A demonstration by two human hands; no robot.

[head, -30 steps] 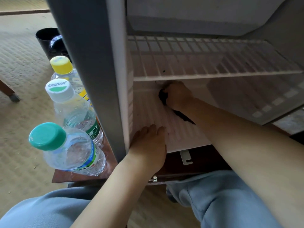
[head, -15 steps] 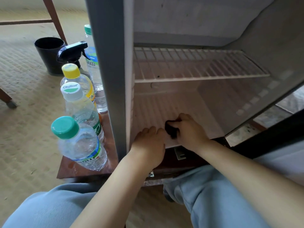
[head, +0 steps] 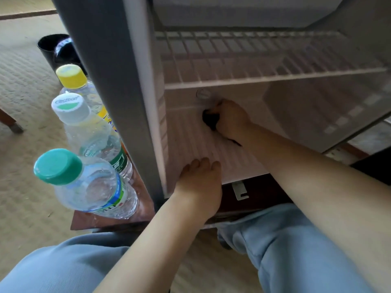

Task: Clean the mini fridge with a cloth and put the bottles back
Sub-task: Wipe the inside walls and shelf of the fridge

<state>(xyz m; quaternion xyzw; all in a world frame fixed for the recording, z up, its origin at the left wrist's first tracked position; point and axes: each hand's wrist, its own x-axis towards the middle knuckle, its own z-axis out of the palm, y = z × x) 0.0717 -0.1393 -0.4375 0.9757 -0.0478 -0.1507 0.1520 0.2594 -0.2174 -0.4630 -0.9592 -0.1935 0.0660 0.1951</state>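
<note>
The dark reddish-brown worktop [head: 84, 221] carries the open mini fridge [head: 101, 60]. Just beside the fridge's left wall stand a green-capped bottle [head: 91, 187], a white-capped bottle [head: 88, 132] and a yellow-capped bottle [head: 74, 78]. The worktop sits on a woven mat floor [head: 25, 187].

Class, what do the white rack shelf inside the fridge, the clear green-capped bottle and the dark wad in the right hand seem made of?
White rack shelf: probably coated metal wire; thin parallel bars, matte. Clear green-capped bottle: glossy plastic; see-through, ridged walls. Dark wad: likely soft cloth; bunches inside the right hand, weave blurred.
</note>
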